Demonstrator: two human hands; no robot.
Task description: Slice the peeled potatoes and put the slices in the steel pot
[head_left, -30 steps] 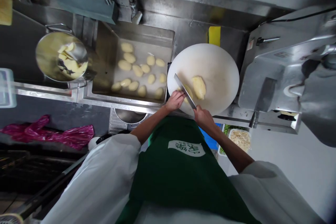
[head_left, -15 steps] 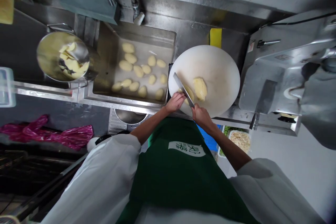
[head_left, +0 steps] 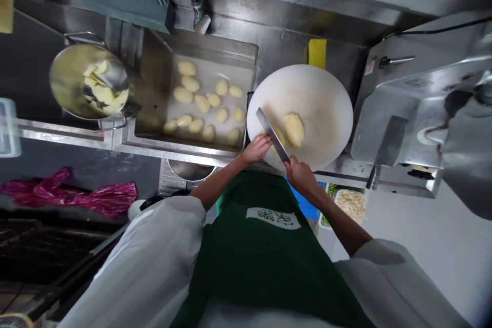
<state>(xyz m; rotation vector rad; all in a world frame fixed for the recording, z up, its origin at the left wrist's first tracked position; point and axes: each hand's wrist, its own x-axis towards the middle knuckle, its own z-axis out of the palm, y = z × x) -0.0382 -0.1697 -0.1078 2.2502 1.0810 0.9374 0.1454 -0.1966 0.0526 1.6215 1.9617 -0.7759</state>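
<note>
My right hand (head_left: 302, 175) is closed round the handle of a knife (head_left: 273, 136), whose broad blade slants up and left over the near left part of a round white cutting board (head_left: 326, 97). Under and beside the blade lies a peeled potato (head_left: 279, 135), partly hidden by it. My left hand (head_left: 257, 148) grips this potato from the left, fingers bent close to the blade. Right of the knife, a peeled potato piece (head_left: 294, 129) rests on the board, touched by neither hand.
Left of the board, a sink (head_left: 154, 113) holds several peeled potatoes in water. Further left stands a metal pot (head_left: 63, 82) with cut potato pieces. A yellow cloth (head_left: 317, 53) lies behind the board. To the right, a cleaver (head_left: 390, 141) rests on a metal machine (head_left: 407, 84).
The knife and my right hand have shifted slightly right and toward me. My left hand stays on the potato. The whole view has moved a little.
</note>
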